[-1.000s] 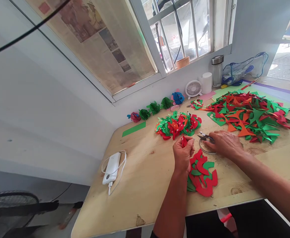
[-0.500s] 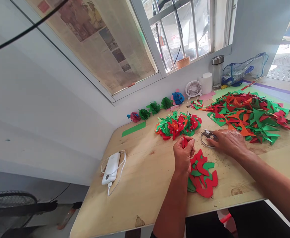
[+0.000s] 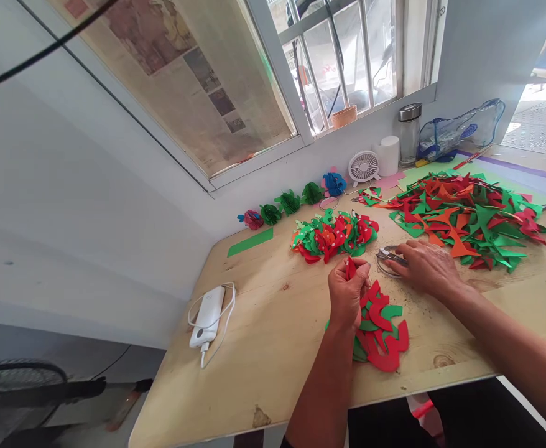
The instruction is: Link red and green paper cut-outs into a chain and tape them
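Observation:
My left hand (image 3: 346,292) is closed, pinching a folded red felt piece (image 3: 350,268) upright between thumb and fingers. Under that wrist lies a loose pile of red and green felt cut-outs (image 3: 385,339). My right hand (image 3: 429,269) grips a slim metal tool like tweezers (image 3: 394,256), its tip pointing left with a small white bit there. The tool is over a round thin-rimmed ring or dish (image 3: 386,271), partly hidden by it. Just beyond my left hand sits a heap of red, green and orange pieces with white dots (image 3: 336,235).
Felt scraps (image 3: 476,218) are heaped at the right. Along the wall stand paper-like flowers (image 3: 288,201), a small white fan (image 3: 364,167), a white cylinder (image 3: 389,155) and a glass bottle (image 3: 409,137). A white power bank (image 3: 208,317) with a cable lies left on the wooden table (image 3: 254,336).
My right hand has shifted slightly, and the metal tool now lies flatter, its tip closer together. The left hand still pinches the red felt piece, moved slightly right.

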